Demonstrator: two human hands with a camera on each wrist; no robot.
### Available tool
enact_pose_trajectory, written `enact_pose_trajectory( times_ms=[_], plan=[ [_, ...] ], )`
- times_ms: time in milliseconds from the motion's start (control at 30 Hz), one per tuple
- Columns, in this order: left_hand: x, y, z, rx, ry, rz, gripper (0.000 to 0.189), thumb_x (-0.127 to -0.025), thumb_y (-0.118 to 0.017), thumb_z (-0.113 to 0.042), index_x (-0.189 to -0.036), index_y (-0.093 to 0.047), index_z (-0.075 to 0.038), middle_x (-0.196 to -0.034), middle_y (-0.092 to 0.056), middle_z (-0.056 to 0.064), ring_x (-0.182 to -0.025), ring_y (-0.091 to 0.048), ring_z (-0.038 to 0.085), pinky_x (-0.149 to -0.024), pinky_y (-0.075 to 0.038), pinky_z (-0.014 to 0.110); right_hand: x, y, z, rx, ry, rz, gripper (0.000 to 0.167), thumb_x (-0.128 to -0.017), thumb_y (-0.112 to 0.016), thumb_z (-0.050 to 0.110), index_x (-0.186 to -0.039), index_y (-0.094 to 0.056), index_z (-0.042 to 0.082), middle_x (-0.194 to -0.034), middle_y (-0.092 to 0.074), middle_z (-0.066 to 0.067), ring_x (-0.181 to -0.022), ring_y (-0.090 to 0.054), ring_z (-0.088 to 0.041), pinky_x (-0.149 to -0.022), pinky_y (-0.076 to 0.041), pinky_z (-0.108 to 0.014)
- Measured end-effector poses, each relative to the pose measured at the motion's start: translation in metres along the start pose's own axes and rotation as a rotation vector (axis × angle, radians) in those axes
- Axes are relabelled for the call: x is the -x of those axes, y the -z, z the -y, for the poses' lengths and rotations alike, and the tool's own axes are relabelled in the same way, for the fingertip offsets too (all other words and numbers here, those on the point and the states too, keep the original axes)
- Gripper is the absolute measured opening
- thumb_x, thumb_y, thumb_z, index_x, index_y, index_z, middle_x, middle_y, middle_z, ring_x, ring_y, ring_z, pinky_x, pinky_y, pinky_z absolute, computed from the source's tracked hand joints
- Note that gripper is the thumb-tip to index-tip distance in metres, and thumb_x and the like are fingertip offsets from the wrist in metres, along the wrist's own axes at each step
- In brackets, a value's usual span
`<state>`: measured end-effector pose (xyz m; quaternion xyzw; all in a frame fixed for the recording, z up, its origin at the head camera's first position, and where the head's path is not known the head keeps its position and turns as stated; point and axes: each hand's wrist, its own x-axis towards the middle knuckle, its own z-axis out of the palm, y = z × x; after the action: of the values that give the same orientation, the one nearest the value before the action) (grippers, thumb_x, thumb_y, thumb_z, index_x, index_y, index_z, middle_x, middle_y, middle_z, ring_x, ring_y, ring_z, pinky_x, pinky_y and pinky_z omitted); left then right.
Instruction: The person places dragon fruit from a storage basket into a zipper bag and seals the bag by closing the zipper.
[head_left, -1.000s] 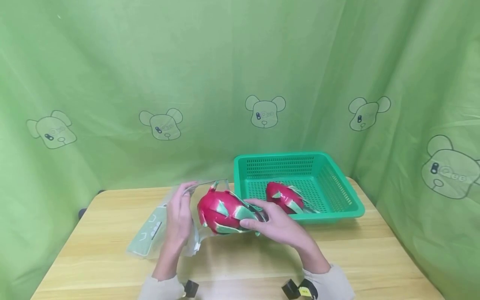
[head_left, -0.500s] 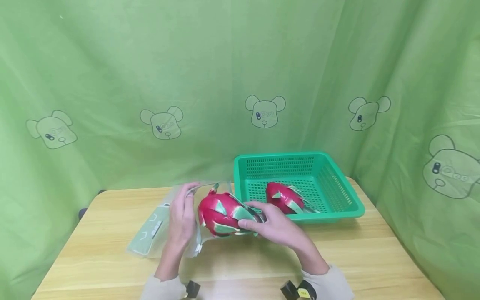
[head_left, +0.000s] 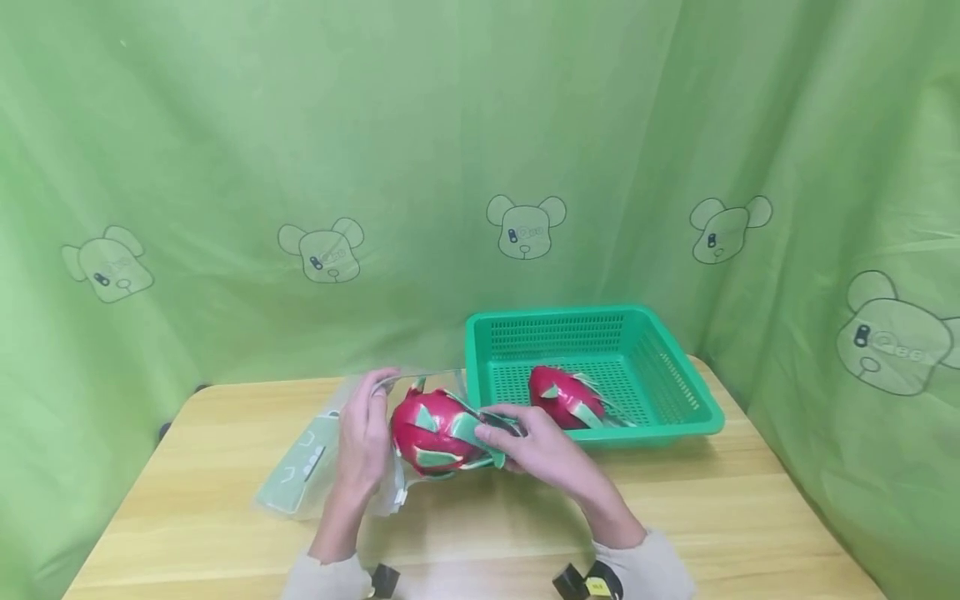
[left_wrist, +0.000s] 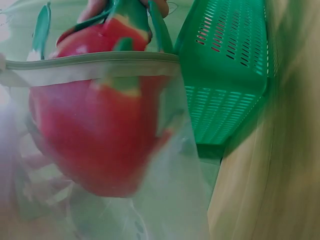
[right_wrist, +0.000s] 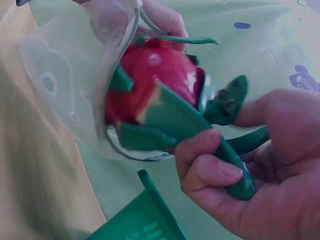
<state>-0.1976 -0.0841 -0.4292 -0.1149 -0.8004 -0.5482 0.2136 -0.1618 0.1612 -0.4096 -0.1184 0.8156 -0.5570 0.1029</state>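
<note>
My right hand pinches the green leafy end of a red dragon fruit, thumb and fingers round the leaves. In the left wrist view, the fruit's rounded end lies inside a clear zip bag, while its leaves stick out past the bag's mouth. My left hand holds the bag by its side near the mouth. The right wrist view shows the bag's rim spread around the fruit. A white slider hangs at the mouth's near corner, and a pale green printed panel covers the bag's far left part.
Just right of the hands stands a green plastic basket with perforated walls. A second dragon fruit lies inside it at the front left. Both hands work over a light wooden table, with a green curtain hanging behind.
My right hand and the dragon fruit have shifted slightly left, deeper into the bag. The left hand stays in nearly the same place, and the head view has moved a little.
</note>
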Motion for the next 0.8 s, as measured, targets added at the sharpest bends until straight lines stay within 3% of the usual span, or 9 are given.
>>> enact_pose_trajectory(
  times_ms=[100,267,400,533,633,800],
  plan=[
    [0.000,-0.001,0.002,0.004,0.002,0.010,0.036,-0.106,-0.037,-0.015,-0.128,-0.064,-0.007,-0.130,-0.067,0.008,-0.123,-0.059,0.026,-0.106,-0.046,0.056,-0.002,-0.001,-0.002,0.055,0.045,0.012,0.051,-0.101,-0.065,0.035,-0.139,-0.060,0.001,-0.055,-0.041,0.001,-0.048,-0.039,-0.013,-0.051,-0.037,-0.024],
    [0.000,-0.003,0.004,0.010,0.001,0.022,0.036,-0.106,-0.036,-0.015,-0.127,-0.065,-0.007,-0.131,-0.066,0.008,-0.124,-0.059,0.027,-0.107,-0.045,0.056,-0.003,-0.003,-0.005,0.105,0.060,0.034,0.050,-0.103,-0.063,0.034,-0.139,-0.060,-0.001,-0.052,-0.036,0.004,-0.047,-0.034,-0.012,-0.051,-0.034,-0.024],
    [0.000,-0.004,0.005,0.013,0.011,0.018,0.036,-0.106,-0.037,-0.016,-0.126,-0.065,-0.009,-0.131,-0.067,0.008,-0.124,-0.060,0.027,-0.106,-0.045,0.057,-0.005,-0.006,-0.007,0.093,0.069,0.023,0.048,-0.105,-0.060,0.032,-0.139,-0.060,-0.002,-0.053,-0.040,0.003,-0.049,-0.039,-0.010,-0.050,-0.035,-0.022],
    [0.001,-0.003,0.005,0.012,0.011,0.023,0.036,-0.106,-0.035,-0.016,-0.127,-0.065,-0.009,-0.130,-0.066,0.007,-0.123,-0.059,0.027,-0.106,-0.044,0.056,-0.007,-0.010,-0.008,0.117,0.079,-0.068,0.027,-0.106,-0.057,0.023,-0.111,-0.072,0.002,-0.058,-0.046,0.002,-0.051,-0.039,-0.010,-0.048,-0.033,-0.021],
    [0.001,-0.004,0.006,0.009,0.008,0.029,0.037,-0.107,-0.035,-0.016,-0.128,-0.064,-0.008,-0.131,-0.066,0.007,-0.125,-0.059,0.026,-0.108,-0.043,0.055,-0.009,-0.015,-0.009,0.148,0.065,-0.144,0.025,-0.107,-0.055,0.019,-0.092,-0.070,0.007,-0.062,-0.050,0.001,-0.052,-0.038,-0.010,-0.047,-0.031,-0.019],
    [0.000,-0.004,0.006,0.012,0.008,0.026,0.037,-0.106,-0.036,-0.015,-0.127,-0.065,-0.006,-0.132,-0.066,0.008,-0.126,-0.058,0.027,-0.110,-0.042,0.055,-0.010,-0.021,-0.008,0.131,0.036,-0.176,0.023,-0.107,-0.054,0.018,-0.093,-0.069,0.007,-0.060,-0.050,0.001,-0.051,-0.039,-0.011,-0.044,-0.030,-0.020]
  ],
)
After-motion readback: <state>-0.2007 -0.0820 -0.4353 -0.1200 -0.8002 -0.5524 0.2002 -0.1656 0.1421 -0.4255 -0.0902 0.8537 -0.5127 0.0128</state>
